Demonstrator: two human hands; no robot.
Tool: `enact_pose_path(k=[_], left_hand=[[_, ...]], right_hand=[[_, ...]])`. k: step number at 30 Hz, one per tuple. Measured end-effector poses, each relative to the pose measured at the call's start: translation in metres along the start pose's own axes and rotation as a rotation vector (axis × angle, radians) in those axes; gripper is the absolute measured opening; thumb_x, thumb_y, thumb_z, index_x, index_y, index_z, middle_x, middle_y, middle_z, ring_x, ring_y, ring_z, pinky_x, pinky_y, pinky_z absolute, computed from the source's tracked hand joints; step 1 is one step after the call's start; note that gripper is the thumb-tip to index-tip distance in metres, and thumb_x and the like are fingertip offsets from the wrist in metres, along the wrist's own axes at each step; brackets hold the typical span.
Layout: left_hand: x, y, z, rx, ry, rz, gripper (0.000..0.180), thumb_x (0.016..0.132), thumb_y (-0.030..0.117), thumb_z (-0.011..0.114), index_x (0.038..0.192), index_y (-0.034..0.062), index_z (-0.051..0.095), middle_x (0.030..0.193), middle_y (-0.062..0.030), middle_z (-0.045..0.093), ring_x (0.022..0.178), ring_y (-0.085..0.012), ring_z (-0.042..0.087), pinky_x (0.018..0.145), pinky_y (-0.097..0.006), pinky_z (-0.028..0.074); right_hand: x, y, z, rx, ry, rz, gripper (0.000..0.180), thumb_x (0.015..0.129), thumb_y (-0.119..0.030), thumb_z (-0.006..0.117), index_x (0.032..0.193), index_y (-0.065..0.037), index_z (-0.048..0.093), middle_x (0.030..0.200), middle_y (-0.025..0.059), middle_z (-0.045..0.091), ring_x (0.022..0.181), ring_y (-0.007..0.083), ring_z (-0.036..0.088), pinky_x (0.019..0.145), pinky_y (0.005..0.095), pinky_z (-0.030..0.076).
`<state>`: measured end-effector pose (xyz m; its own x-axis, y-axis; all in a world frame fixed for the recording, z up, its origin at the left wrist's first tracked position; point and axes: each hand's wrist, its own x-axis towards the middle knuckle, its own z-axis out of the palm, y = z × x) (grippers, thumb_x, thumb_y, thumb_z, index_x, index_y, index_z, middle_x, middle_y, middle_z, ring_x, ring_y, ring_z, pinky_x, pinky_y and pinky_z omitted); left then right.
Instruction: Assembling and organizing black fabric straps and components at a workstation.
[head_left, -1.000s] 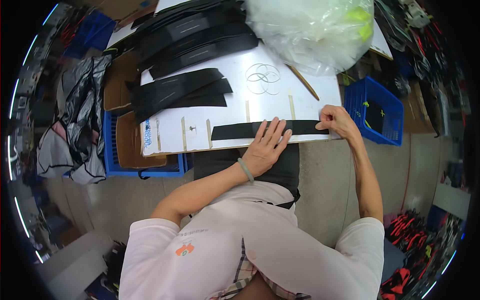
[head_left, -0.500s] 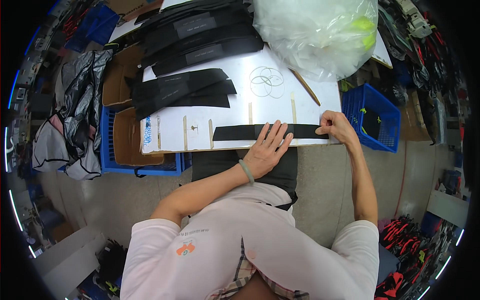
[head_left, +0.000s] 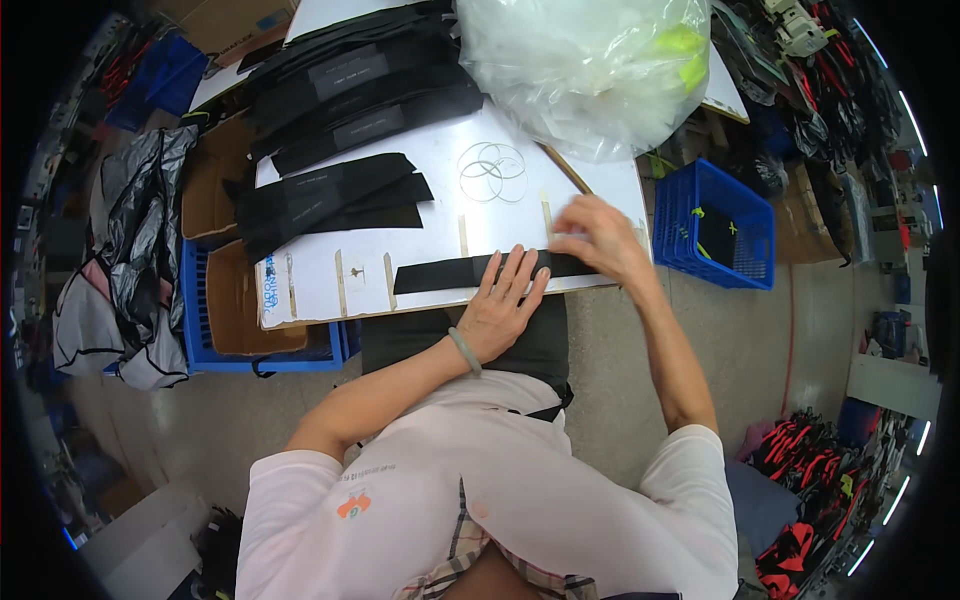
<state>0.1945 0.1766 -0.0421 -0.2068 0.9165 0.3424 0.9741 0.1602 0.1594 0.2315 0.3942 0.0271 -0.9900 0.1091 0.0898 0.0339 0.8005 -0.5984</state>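
A narrow black fabric strip [head_left: 436, 276] lies along the near edge of the white tabletop [head_left: 350, 226]. My left hand [head_left: 497, 308] rests flat on its middle, fingers spread. Over the strip's right part hovers my right hand [head_left: 608, 240], fingers bent, thumb and forefinger apart, with nothing visible between them. It covers the lower end of a slim brown pencil-like stick [head_left: 566, 168]. Thin clear rings [head_left: 491, 172] lie overlapped left of the stick. Several more black strips [head_left: 330, 200] are fanned out at the left, below a larger stack [head_left: 375, 98].
A big translucent plastic bag [head_left: 585, 75] fills the table's far right. Right of the table stands a blue crate [head_left: 715, 225] with dark contents. At the left, cardboard boxes [head_left: 250, 310] sit in another blue crate [head_left: 199, 300], beside silver-grey material [head_left: 140, 240]. Tape strips mark the tabletop.
My right hand has let go of the strip's right end and moved up and left, towards the stick. My left hand stays on the strip. The whole view has shifted slightly.
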Motion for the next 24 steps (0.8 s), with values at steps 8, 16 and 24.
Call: enact_pose_path(k=[8,16,24], left_hand=[[-0.007,0.001,0.016,-0.104,0.056,0.007,0.042,0.081,0.015,0.054,0.121,0.0026,0.057,0.117,-0.0196,0.053,0.114,-0.0353,0.049,0.101,-0.052,0.034],[-0.012,0.002,0.015,-0.134,-0.114,-0.025,0.051,0.083,0.017,0.052,0.132,0.0019,0.051,0.135,-0.0245,0.046,0.125,-0.0379,0.045,0.105,-0.050,0.032],[-0.003,0.002,0.016,-0.145,-0.186,0.006,0.062,0.084,0.016,0.049,0.143,0.0001,0.038,0.149,-0.0265,0.032,0.139,-0.0402,0.031,0.111,-0.051,0.024]], right_hand=[[0.064,-0.056,0.086,-0.004,-0.363,-0.186,0.023,0.063,-0.014,0.080,0.081,-0.006,0.067,0.081,0.0060,0.066,0.087,0.0249,0.060,0.078,0.0393,0.046],[0.059,-0.052,0.109,0.104,-0.237,-0.183,0.020,0.061,-0.014,0.082,0.068,-0.009,0.064,0.067,-0.0001,0.061,0.075,0.0192,0.054,0.076,0.0339,0.037],[0.059,-0.043,0.109,0.176,-0.150,-0.119,0.019,0.056,-0.015,0.083,0.063,-0.010,0.067,0.065,0.0010,0.063,0.073,0.0208,0.057,0.072,0.0369,0.041]])
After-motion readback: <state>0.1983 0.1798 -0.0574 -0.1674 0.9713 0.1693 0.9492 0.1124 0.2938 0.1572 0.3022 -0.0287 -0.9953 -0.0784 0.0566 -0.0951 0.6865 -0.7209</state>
